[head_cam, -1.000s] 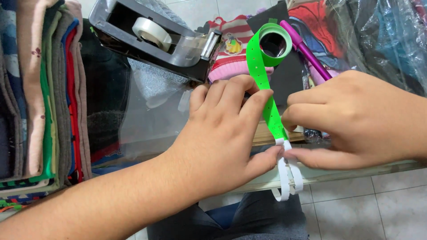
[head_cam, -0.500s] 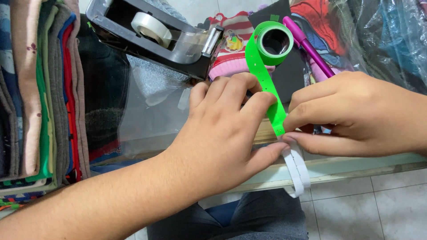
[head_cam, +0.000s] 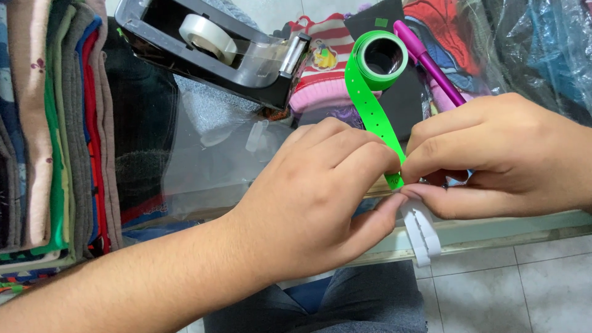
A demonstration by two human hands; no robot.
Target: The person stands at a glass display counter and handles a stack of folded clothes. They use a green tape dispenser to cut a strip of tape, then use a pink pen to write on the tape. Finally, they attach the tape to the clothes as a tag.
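Both hands pinched the loose end of the green perforated strip (head_cam: 373, 120) at the glass counter's edge (head_cam: 493, 231): the left hand (head_cam: 314, 197) and right hand (head_cam: 499, 154) met fingertip to fingertip there, white backing tabs (head_cam: 422, 231) hanging below. Its roll (head_cam: 382, 58) lay beside a purple pen (head_cam: 428, 61), near the tape dispenser (head_cam: 209, 49).

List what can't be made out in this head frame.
- Head view: where the green strip meets the white backing is hidden by the left hand and right hand.
- Pink pen: lower end hidden behind the right hand.
- Tape dispenser: rear cut off by the top edge.
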